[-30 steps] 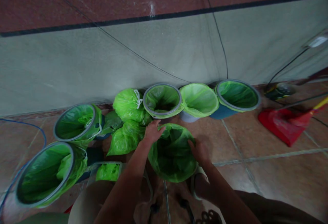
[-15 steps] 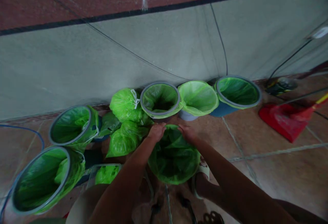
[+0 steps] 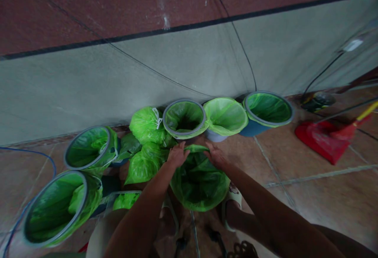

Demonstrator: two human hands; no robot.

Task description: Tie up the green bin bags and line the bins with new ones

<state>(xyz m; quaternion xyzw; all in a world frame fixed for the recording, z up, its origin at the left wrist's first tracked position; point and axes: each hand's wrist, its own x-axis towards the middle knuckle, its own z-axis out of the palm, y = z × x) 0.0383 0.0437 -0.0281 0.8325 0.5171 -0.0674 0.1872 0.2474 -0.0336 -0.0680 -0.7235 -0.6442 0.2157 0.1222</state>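
Observation:
A green plastic bag lines a small bin on the tiled floor right in front of me. My left hand pinches the bag's far rim on the left, fingers closed on the plastic. Close beside it, my right hand grips the same far rim on the right. A strip of green plastic is stretched between the two hands.
Several bins lined with green bags stand along the grey wall. Tied full green bags lie between them. A red dustpan sits at the right. Cables run on wall and floor.
My right hand moved from the bag's right side up to its far rim, next to the left hand. Both hands now pull the far rim taut and slightly upward.

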